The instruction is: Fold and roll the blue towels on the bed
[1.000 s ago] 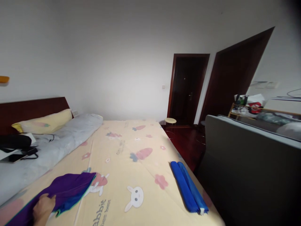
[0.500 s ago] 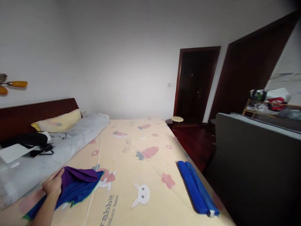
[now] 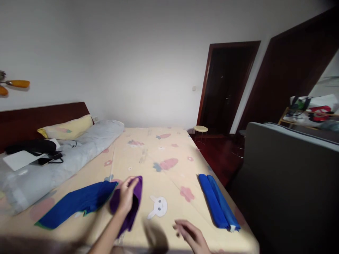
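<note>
My left hand (image 3: 126,195) is closed on a folded purple cloth (image 3: 137,195), lifted above the bed and hanging down below the fingers. To the left of it, a blue cloth (image 3: 75,203) with a green edge lies loosely spread on the bed sheet. My right hand (image 3: 190,234) is over the near part of the bed, its fingers loosely curved and apart, with nothing in them. Right of that hand, two blue rolled cloths (image 3: 214,203) lie side by side near the bed's right edge, a small white tag at the near end.
The bed (image 3: 169,187) has a cream sheet with rabbit and carrot prints. A grey quilt (image 3: 79,158), a yellow pillow (image 3: 70,127) and black items lie along the headboard (image 3: 47,116). A dark grey panel (image 3: 288,187) stands at right; a stool (image 3: 200,129) is beyond the bed.
My left hand has lifted the purple cloth off the blue cloth and carried it right. The blue cloth now lies uncovered. My right hand has come into view.
</note>
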Available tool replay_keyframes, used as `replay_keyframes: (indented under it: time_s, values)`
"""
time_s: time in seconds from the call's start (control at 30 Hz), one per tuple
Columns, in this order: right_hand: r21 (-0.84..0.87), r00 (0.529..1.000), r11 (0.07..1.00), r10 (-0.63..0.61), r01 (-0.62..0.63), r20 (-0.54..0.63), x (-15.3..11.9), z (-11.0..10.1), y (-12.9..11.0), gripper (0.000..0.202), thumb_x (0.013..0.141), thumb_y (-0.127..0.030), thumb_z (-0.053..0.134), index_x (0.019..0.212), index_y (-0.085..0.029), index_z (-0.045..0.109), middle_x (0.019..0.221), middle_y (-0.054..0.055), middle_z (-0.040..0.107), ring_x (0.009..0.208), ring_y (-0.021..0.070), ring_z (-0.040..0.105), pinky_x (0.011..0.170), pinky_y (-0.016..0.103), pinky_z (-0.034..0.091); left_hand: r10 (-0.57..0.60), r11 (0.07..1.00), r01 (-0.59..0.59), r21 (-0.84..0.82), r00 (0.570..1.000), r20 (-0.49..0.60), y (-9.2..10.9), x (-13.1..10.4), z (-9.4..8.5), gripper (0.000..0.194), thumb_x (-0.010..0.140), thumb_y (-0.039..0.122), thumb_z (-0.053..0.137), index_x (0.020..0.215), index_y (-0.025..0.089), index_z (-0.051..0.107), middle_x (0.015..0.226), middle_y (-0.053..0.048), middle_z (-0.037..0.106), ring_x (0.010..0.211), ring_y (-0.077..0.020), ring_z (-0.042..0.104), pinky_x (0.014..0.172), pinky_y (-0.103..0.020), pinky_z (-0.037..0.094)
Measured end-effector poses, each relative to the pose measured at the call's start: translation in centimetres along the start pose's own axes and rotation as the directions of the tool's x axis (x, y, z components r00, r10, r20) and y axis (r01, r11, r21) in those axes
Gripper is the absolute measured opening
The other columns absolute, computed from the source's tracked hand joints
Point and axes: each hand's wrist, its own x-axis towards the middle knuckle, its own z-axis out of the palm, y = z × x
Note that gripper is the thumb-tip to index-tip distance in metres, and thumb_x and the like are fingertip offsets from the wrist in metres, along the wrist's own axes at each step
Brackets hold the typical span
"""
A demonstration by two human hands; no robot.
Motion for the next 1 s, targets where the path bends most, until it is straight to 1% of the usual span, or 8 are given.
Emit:
replay_keyframes:
  time_s: [0.07, 0.17, 0.3, 0.37, 0.57, 0.73, 0.87, 1.0]
  values:
    - [0.406, 0.984, 0.913, -0.042, -0.033, 0.175, 2.2, 3.1, -1.6, 0.049, 0.085, -0.063, 0.039, 0.093, -0.028, 0.071, 0.084, 0.008, 0.07, 0.073, 0.0247, 0.066, 0.064, 0.038, 0.055, -0.101, 0.993, 0.105, -0.052, 0.992, 0.074, -2.4, -5.1, 3.8, 0.026, 0.065, 0.045, 0.07, 0.074, 0.021, 0.068, 0.077, -0.003, 0.072, 0.079, -0.0217, 0.066, 0.076, -0.031, 0.051]
    - [0.558, 0.989, 0.826, -0.01, -0.077, 0.151, 3.4, 7.1, -2.2, 0.048, 0.083, -0.065, 0.045, 0.085, -0.023, 0.067, 0.072, 0.004, 0.065, 0.066, 0.0207, 0.061, 0.067, 0.034, 0.051, -0.255, 0.955, 0.276, -0.108, 0.951, 0.173, -6.8, -11.0, 7.0, 0.023, 0.064, 0.046, 0.069, 0.07, 0.024, 0.07, 0.074, -0.006, 0.072, 0.076, -0.0243, 0.067, 0.072, -0.033, 0.052]
    - [0.523, 0.991, 0.845, 0.056, -0.111, 0.121, 1.7, 9.7, 0.3, 0.039, 0.08, -0.061, 0.055, 0.081, -0.022, 0.061, 0.074, 0.001, 0.064, 0.067, 0.0188, 0.059, 0.065, 0.03, 0.049, -0.452, 0.816, 0.493, -0.302, 0.869, 0.2, -11.8, -14.3, 6.3, 0.04, 0.06, 0.052, 0.068, 0.086, 0.022, 0.076, 0.097, -0.011, 0.075, 0.1, -0.0303, 0.066, 0.087, -0.038, 0.052]
    - [0.498, 0.991, 0.861, 0.049, -0.103, 0.121, 0.8, 10.0, 1.7, 0.036, 0.078, -0.057, 0.059, 0.083, -0.022, 0.06, 0.073, 0.001, 0.063, 0.067, 0.018, 0.058, 0.065, 0.028, 0.048, -0.465, 0.784, 0.534, -0.315, 0.843, 0.272, -13.1, -14.7, 5.2, 0.046, 0.062, 0.055, 0.067, 0.089, 0.019, 0.077, 0.101, -0.013, 0.075, 0.105, -0.0322, 0.064, 0.092, -0.041, 0.051]
    - [0.437, 0.978, 0.892, 0.02, -0.112, 0.21, 0.4, 9.7, 3.3, 0.026, 0.078, -0.045, 0.06, 0.079, -0.02, 0.067, 0.069, 0.003, 0.066, 0.065, 0.0199, 0.06, 0.062, 0.028, 0.045, -0.251, 0.96, 0.278, -0.027, 0.901, 0.353, -14.1, -14.7, 3.6, 0.045, 0.065, 0.052, 0.071, 0.096, 0.02, 0.075, 0.092, -0.01, 0.074, 0.091, -0.0263, 0.066, 0.085, -0.035, 0.053]
    - [0.401, 0.971, 0.909, 0.012, -0.11, 0.238, 0.3, 10.6, 3.9, 0.021, 0.076, -0.036, 0.056, 0.075, -0.02, 0.07, 0.069, 0.004, 0.068, 0.069, 0.0224, 0.062, 0.065, 0.03, 0.046, -0.124, 0.985, 0.079, 0.156, 0.943, 0.308, -14.8, -15.0, 3.4, 0.037, 0.065, 0.046, 0.071, 0.092, 0.021, 0.074, 0.075, -0.005, 0.064, 0.075, -0.0211, 0.064, 0.065, -0.029, 0.055]
    - [0.397, 0.974, 0.911, 0.026, -0.115, 0.223, 0.2, 11.7, 4.9, 0.021, 0.073, -0.036, 0.056, 0.073, -0.02, 0.068, 0.068, 0.004, 0.066, 0.065, 0.0212, 0.06, 0.063, 0.03, 0.045, -0.083, 0.98, 0.022, 0.198, 0.949, 0.303, -15.1, -14.9, 3.5, 0.03, 0.064, 0.038, 0.07, 0.089, 0.022, 0.074, 0.072, -0.004, 0.062, 0.069, -0.0206, 0.064, 0.059, -0.028, 0.055]
    - [0.487, 0.983, 0.859, 0.089, -0.156, 0.158, 0.5, 11.9, 5.2, 0.018, 0.064, -0.038, 0.063, 0.063, -0.02, 0.061, 0.059, 0.001, 0.059, 0.06, 0.0184, 0.054, 0.059, 0.029, 0.043, -0.114, 0.984, 0.064, 0.163, 0.941, 0.318, -14.9, -14.5, 3.7, 0.03, 0.06, 0.038, 0.072, 0.085, 0.022, 0.075, 0.071, -0.005, 0.065, 0.067, -0.0207, 0.064, 0.057, -0.027, 0.054]
